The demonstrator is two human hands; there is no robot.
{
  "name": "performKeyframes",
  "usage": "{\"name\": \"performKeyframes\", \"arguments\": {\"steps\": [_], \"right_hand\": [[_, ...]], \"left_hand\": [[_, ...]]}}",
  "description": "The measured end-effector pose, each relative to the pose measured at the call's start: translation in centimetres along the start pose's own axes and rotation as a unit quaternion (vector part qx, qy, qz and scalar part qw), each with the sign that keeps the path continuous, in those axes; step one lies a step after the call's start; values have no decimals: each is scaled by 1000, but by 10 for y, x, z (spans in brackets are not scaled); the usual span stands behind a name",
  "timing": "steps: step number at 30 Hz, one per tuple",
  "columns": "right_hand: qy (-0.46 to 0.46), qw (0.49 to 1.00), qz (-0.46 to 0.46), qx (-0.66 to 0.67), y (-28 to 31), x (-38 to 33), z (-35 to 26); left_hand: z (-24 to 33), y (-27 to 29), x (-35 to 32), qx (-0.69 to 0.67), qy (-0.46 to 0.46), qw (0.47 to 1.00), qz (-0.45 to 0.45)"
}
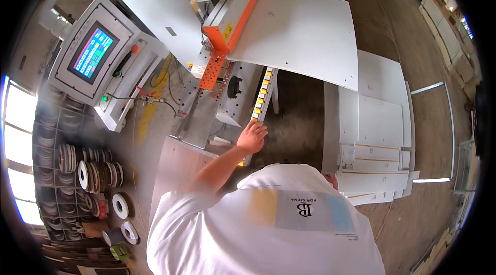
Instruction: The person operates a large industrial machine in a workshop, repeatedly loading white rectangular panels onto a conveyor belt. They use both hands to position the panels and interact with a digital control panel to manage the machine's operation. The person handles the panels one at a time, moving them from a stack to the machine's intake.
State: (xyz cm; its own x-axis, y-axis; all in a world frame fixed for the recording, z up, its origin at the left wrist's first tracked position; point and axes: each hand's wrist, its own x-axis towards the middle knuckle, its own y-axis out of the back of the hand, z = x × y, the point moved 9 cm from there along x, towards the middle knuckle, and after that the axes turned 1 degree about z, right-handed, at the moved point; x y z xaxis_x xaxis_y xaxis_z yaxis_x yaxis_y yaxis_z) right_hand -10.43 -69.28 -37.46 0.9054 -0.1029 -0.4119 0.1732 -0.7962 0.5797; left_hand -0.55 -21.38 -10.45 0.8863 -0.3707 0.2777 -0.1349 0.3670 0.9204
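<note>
My left hand [251, 137] rests on a narrow roller rail [261, 94] fitted with yellow and white rollers, its fingers curled over the rail. Ahead of that hand, a large white panel [305, 32] lies along the orange-edged machine beam [250, 9], its near edge above the rail's far end. Only a sliver of my right hand [331, 179] shows past my white shirt, close to the stacked white panels [380, 120] on the right. Its fingers, and anything in them, are hidden.
A control console [93, 53] with a lit touch screen and red button stands at the left. Edge-banding rolls [98, 171] fill a rack behind it, with loose rolls [121, 206] on the floor. An orange perforated bracket [213, 71] juts from the machine.
</note>
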Motion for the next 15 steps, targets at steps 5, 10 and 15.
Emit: {"name": "performKeyframes", "arguments": {"steps": [5, 10, 15], "right_hand": [[-36, 995, -38, -82, 19, 9, -66], [-39, 989, -84, -115, 6, 22, -21], [-52, 986, -114, -113, -14, 26, 39]], "left_hand": [[-6, -8, -7, 12, 3, 1000, 9], [-4, -5, -8, 17, 1, 1000, 8], [0, -1, -3, 14, 1, 1000, 1]]}}
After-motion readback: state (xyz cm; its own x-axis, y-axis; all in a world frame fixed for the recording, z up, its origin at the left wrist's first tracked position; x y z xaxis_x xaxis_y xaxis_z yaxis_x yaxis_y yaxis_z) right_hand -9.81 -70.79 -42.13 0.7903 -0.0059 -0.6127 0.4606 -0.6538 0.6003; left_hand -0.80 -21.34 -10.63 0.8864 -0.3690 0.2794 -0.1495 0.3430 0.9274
